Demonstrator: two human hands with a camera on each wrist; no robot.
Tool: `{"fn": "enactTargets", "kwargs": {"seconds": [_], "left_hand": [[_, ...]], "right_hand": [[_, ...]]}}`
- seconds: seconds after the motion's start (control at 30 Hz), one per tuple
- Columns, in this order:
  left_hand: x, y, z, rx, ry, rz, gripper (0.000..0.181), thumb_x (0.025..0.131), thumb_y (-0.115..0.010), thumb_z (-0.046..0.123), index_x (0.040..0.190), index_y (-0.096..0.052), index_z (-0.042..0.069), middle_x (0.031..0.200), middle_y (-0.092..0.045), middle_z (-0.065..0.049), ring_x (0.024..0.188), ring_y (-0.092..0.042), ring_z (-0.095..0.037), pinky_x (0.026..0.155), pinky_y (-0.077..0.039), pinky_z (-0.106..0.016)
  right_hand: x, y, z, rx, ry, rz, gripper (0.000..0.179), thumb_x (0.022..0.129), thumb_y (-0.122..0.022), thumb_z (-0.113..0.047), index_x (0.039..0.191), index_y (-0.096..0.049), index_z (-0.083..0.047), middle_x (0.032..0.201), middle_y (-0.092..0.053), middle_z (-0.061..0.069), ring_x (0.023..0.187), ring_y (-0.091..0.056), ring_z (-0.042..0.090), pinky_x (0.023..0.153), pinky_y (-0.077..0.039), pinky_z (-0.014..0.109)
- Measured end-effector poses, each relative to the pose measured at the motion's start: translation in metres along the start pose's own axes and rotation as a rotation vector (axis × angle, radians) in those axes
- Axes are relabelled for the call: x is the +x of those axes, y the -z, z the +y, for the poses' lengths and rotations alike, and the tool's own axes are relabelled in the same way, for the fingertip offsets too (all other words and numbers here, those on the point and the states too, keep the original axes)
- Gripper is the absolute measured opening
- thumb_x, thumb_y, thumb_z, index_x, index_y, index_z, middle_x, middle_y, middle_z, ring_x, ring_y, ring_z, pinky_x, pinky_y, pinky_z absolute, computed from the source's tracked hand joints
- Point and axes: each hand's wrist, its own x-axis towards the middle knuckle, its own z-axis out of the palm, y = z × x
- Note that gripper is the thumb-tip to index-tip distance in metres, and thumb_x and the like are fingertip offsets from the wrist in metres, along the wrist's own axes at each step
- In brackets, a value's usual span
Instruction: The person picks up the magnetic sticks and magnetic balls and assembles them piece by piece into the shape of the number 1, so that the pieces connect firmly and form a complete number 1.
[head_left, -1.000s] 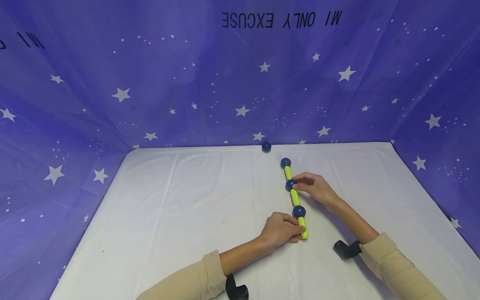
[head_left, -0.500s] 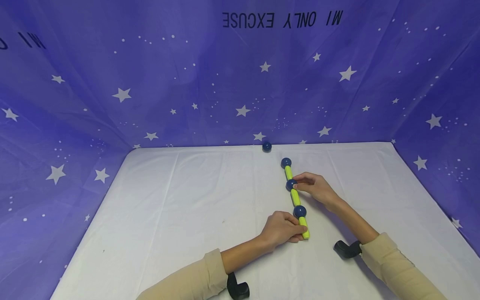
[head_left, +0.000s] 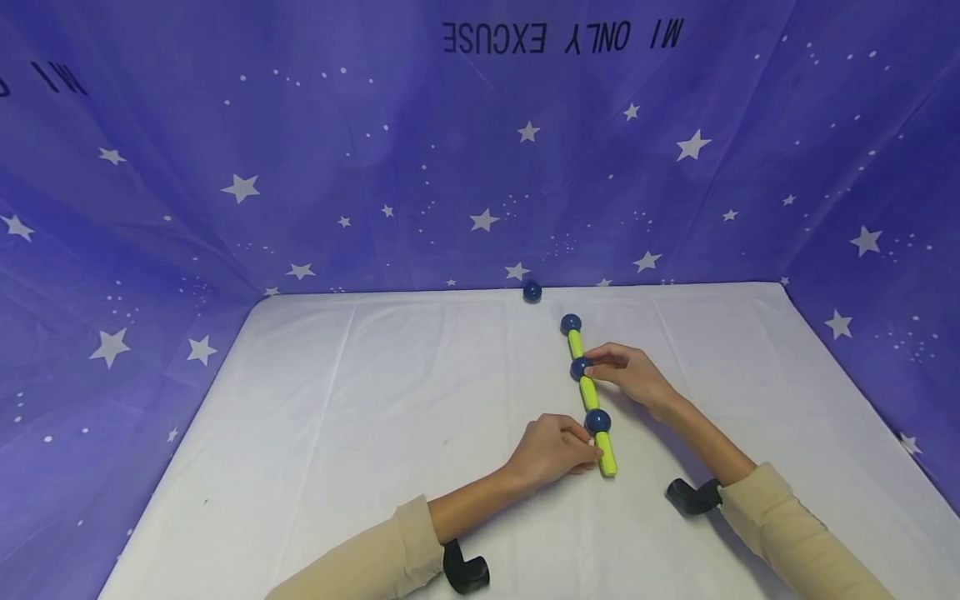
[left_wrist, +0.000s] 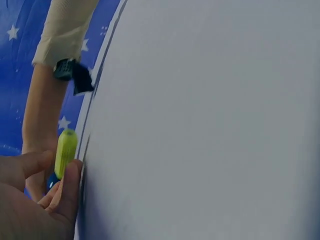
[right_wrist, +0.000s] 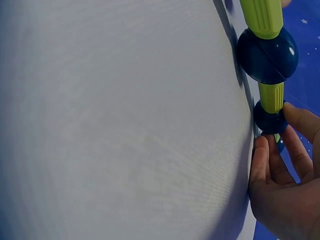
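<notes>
A chain of yellow-green rods and dark blue balls lies on the white table. My right hand pinches the middle blue ball between thumb and fingers. Beyond it is the far rod, capped by the end ball. The middle rod joins the near blue ball. From that ball the near rod extends toward me with a bare end. My left hand is just left of this rod, thumb and fingers apart from each other; in the left wrist view a gap shows between thumb and rod.
A loose blue ball sits at the table's back edge, by the purple star-printed curtain. Black wrist mounts jut out below both sleeves. The white tablecloth spreads to the left of the chain.
My left hand has let go of the near rod and drawn back slightly to the left. The right hand keeps its hold on the middle ball, and the chain stays in place.
</notes>
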Motion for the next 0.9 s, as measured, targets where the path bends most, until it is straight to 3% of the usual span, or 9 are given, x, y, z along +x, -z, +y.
{"fn": "enactTargets", "kwargs": {"seconds": [0.33,0.57,0.9], "left_hand": [[0.024,0.041,0.001,0.086,-0.132,0.098,0.022,0.086,-0.076,0.005,0.105,-0.07,-0.004,0.086,-0.074,-0.004,0.075,-0.07,-0.012,0.065,-0.056,-0.023],[0.049,0.064,0.001,0.188,-0.264,0.151,0.031,0.088,-0.075,0.007,0.116,-0.068,-0.005,0.103,-0.073,-0.013,0.09,-0.071,-0.015,0.079,-0.054,-0.023],[0.083,0.082,0.017,0.155,-0.273,0.263,0.04,0.089,-0.075,0.01,0.125,-0.064,-0.003,0.119,-0.067,-0.019,0.104,-0.068,-0.027,0.088,-0.054,-0.031]], "right_hand": [[-0.001,0.0,-0.002,0.016,0.015,-0.006,0.04,0.093,-0.073,-0.021,0.126,-0.064,-0.001,0.122,-0.067,0.016,0.12,-0.056,0.034,0.102,-0.039,0.052],[-0.001,0.0,-0.003,0.012,0.012,0.0,0.041,0.092,-0.074,-0.022,0.126,-0.064,-0.002,0.121,-0.067,0.015,0.119,-0.057,0.033,0.101,-0.04,0.05],[-0.001,0.0,-0.004,0.014,-0.009,0.002,0.041,0.092,-0.074,-0.023,0.126,-0.065,-0.002,0.121,-0.067,0.015,0.117,-0.057,0.033,0.097,-0.042,0.047]]}}
